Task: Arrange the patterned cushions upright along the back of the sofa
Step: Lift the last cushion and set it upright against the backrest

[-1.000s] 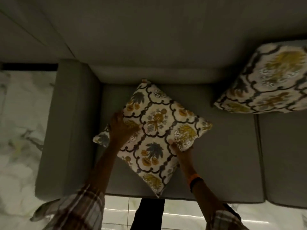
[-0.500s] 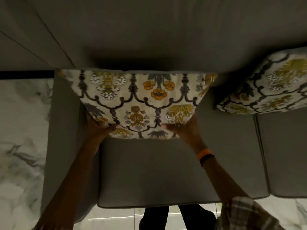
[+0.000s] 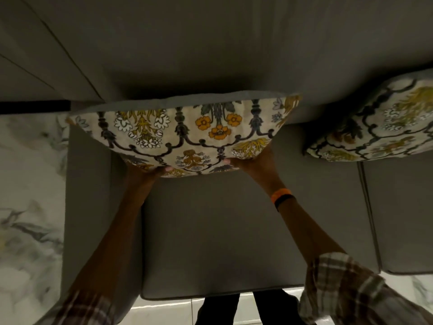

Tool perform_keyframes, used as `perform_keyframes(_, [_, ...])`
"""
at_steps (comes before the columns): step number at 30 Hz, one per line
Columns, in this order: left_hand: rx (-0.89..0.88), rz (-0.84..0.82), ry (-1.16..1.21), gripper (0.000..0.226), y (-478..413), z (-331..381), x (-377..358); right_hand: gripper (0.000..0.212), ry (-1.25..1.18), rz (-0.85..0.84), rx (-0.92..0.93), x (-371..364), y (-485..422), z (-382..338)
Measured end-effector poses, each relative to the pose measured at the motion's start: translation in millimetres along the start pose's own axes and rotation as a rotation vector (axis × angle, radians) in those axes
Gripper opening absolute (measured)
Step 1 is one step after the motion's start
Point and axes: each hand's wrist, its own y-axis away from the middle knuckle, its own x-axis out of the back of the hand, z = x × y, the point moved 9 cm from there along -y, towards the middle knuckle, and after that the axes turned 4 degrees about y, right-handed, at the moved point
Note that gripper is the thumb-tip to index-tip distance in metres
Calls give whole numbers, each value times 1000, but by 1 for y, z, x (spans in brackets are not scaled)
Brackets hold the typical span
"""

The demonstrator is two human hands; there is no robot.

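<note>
A cream cushion with dark scrollwork and yellow and orange flowers [image 3: 182,134] stands upright against the grey sofa backrest [image 3: 210,55], above the left seat. My left hand [image 3: 143,175] grips its lower edge at the left, thumb on the front face. My right hand [image 3: 256,161] grips the lower edge at the right; an orange and black band sits on that wrist. A second patterned cushion [image 3: 379,127] leans against the backrest to the right, apart from the first.
The grey left armrest [image 3: 89,207] borders the seat cushion [image 3: 222,231]. A seam [image 3: 367,207] divides it from the seat at the right. White marble floor [image 3: 28,207] lies left of the sofa and under my legs.
A second ago the cushion lay tilted flat on the seat. Both hands lifted it, turned it upright and pushed it back against the backrest, where it now sits a little higher.
</note>
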Motion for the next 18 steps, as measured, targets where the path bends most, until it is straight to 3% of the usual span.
perform_keyframes(6, [4, 33, -8, 130, -1, -4, -4, 136, -49, -10, -57, -1, -8, 4])
perform_keyframes(10, [280, 124, -206, 152, 42, -54, -21, 137, 25, -27, -180, 4, 27, 42])
perform_keyframes(13, [402, -24, -399, 127, 82, -73, -88, 137, 87, -52, -290, 27, 56, 84])
perform_keyframes(18, [113, -351, -515, 105, 103, -44, -243, 123, 140, 12, -366, 120, 77, 139])
